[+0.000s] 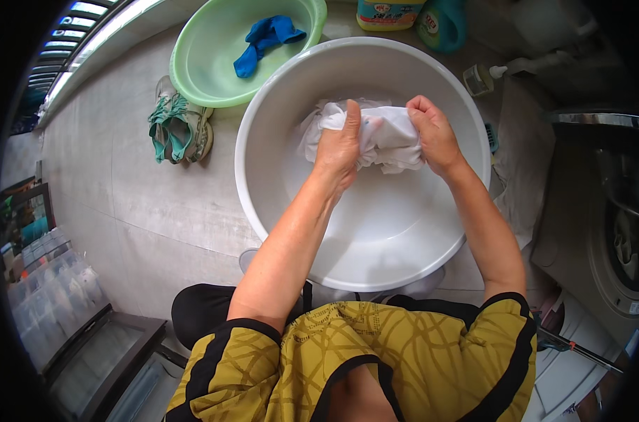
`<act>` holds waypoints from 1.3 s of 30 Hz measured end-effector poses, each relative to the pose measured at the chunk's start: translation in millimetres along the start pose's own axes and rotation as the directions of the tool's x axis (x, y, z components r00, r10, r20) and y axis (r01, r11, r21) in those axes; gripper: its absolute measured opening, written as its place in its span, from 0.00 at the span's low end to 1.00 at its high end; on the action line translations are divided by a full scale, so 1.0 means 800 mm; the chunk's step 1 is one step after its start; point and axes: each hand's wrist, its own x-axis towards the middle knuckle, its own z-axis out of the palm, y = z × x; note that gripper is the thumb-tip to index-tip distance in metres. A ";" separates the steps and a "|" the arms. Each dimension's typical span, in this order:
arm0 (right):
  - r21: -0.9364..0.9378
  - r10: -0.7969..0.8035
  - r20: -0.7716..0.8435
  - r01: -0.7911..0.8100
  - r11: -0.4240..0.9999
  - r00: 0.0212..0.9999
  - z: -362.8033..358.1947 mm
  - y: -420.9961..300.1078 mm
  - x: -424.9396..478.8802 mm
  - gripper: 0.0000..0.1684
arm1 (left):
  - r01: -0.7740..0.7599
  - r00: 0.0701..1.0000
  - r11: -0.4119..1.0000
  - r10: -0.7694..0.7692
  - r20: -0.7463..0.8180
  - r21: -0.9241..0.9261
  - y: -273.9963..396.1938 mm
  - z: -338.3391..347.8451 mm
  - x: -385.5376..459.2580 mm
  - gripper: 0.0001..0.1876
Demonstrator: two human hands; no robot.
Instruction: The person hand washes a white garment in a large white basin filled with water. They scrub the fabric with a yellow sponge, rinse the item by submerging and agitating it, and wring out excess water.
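A large white plastic basin (388, 264) stands on the floor before me. Over its far half I hold a bunched white cloth (396, 129), which looks wet and has a faint pink and bluish patch near its middle. My left hand (341, 142) grips the cloth's left part, thumb pointing up. At the right end, my right hand (434, 132) pinches its edge between thumb and curled fingers. Between the two hands the fabric is spread, and its lower folds hang toward the basin's bottom. Whether the cloth rests on the bottom cannot be made out.
A green basin (203, 74) holding a blue cloth (266, 39) adjoins the white one at the back left. Nearby sits a pair of sneakers (179, 126). Detergent containers (390, 15) and a small bottle (478, 80) stand behind. A front-loading washing machine (578, 232) is at right.
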 end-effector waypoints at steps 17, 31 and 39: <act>0.125 0.077 -0.139 -0.059 0.990 0.987 -0.036 -0.002 -0.029 0.05 | 0.111 0.946 0.987 -0.070 0.315 -0.115 -0.010 -0.006 -0.011 0.08; 0.153 0.076 -0.117 -0.058 0.987 0.990 -0.030 -0.003 -0.023 0.06 | 0.080 0.947 0.997 -0.073 0.313 -0.007 -0.007 -0.013 -0.009 0.08; 0.154 0.077 -0.128 -0.056 0.986 0.989 -0.029 -0.003 -0.021 0.05 | 0.064 0.951 0.996 -0.043 0.307 -0.058 -0.009 -0.011 -0.007 0.05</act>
